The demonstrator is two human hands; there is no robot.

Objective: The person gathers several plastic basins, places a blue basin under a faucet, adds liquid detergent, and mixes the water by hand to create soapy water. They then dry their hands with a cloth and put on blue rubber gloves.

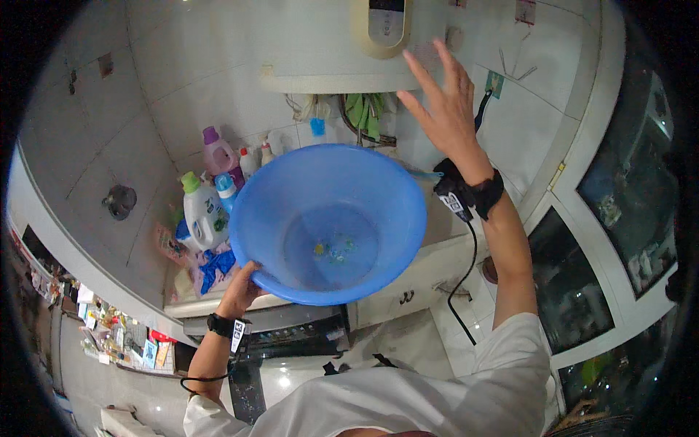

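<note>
A large blue plastic basin (398, 235) is in front of me, its open top facing up and a faded printed pattern on its bottom. My left hand (240, 292) grips the basin's near left rim, thumb over the edge and fingers hidden behind it. My right hand (445, 109) is raised beyond the basin's right side, fingers spread, holding nothing. It appears in front of the white wall-mounted appliance, near its cream control panel (385, 30); whether it touches anything I cannot tell. Both wrists wear black straps with small devices.
Left of the basin stand a white detergent bottle (202, 213) with a green cap, a purple-capped bottle (218, 153) and a blue-capped bottle (225, 188). A green cloth (365, 114) hangs behind. Below is a front-loading appliance (295, 330); a white-framed glass door (568, 284) is at right.
</note>
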